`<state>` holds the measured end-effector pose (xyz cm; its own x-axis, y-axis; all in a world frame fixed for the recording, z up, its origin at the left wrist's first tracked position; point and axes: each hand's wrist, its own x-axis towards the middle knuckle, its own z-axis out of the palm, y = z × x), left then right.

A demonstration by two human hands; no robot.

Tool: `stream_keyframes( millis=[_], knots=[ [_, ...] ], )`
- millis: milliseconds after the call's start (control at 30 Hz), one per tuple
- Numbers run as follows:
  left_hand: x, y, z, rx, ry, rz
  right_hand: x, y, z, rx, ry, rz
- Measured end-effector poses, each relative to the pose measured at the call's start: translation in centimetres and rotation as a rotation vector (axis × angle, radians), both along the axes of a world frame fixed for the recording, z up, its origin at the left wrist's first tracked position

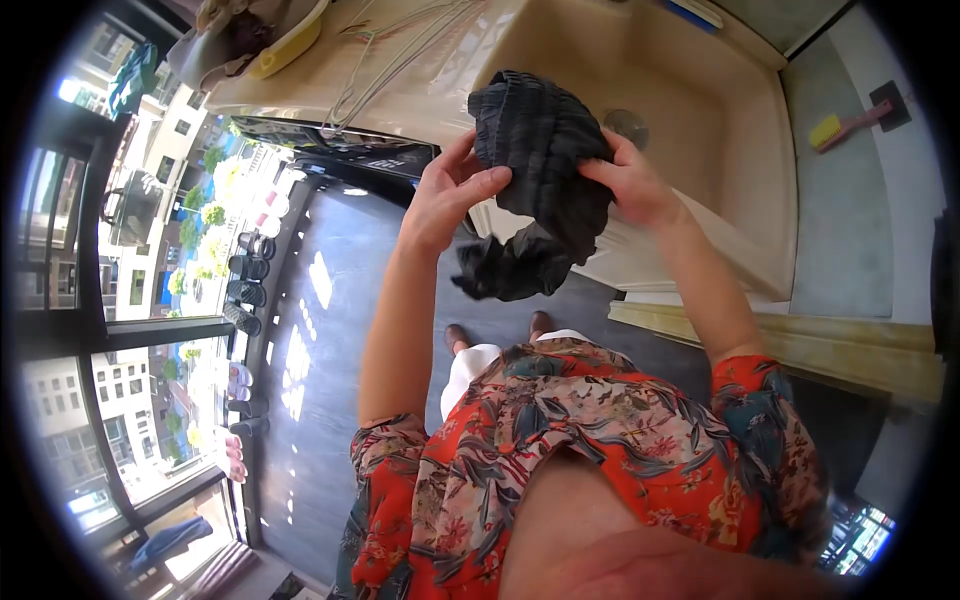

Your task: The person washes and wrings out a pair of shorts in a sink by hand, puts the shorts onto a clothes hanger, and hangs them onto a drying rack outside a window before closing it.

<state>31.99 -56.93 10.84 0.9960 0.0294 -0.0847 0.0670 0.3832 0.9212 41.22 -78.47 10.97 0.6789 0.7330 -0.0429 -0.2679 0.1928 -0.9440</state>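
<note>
A dark garment (540, 150) with a gathered, elastic-looking band is held up in front of the beige sink (690, 130). My left hand (450, 190) grips its left edge, thumb over the cloth and fingers partly behind it. On the other side my right hand (635, 180) pinches the right edge of the cloth. The lower part of the garment hangs bunched below both hands, above the dark floor (350, 290).
Wire hangers (385, 65) lie on the counter left of the sink, beside a yellow basin (290, 45) holding clothes. Shoes (247, 268) line the window side at left. A brush (850, 125) hangs on the right wall.
</note>
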Motion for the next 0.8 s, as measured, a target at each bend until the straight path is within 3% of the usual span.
stream_keyframes(
  millis=[67,100,233,333,433,500,667,733,767,800],
  knots=[
    [-2.0,1.5,-0.1,-0.254,-0.001,0.100,-1.1,1.0,-0.4,-0.071,-0.052,0.145],
    [1.5,-0.5,1.0,-0.345,-0.033,0.123,2.6,0.1,-1.5,-0.092,-0.060,0.227],
    [0.3,-0.4,0.3,-0.088,0.091,0.233,0.7,2.4,-2.4,-0.253,0.103,0.390],
    [-1.5,0.7,-1.2,-0.073,0.179,0.343,1.6,3.6,-4.6,-0.156,-0.217,0.454],
    [-2.2,0.8,-2.0,-0.196,0.171,0.592,2.0,4.1,-4.5,0.064,0.197,0.357],
    [-2.2,0.2,-2.5,-0.220,0.170,0.706,0.5,5.0,-5.6,0.002,0.152,0.362],
    [-3.8,1.0,-0.2,-0.003,0.135,0.724,-0.8,8.9,-4.9,-0.069,0.061,0.224],
    [-7.7,4.0,0.7,-0.009,0.148,0.735,-1.1,11.1,-5.9,-0.056,0.123,0.023],
    [-10.0,6.1,0.4,0.049,0.155,0.657,-0.4,11.9,-6.0,-0.036,0.111,-0.028],
    [-7.6,2.7,0.7,0.182,0.162,0.612,5.7,7.2,-4.2,0.006,-0.090,-0.119]
  ],
)
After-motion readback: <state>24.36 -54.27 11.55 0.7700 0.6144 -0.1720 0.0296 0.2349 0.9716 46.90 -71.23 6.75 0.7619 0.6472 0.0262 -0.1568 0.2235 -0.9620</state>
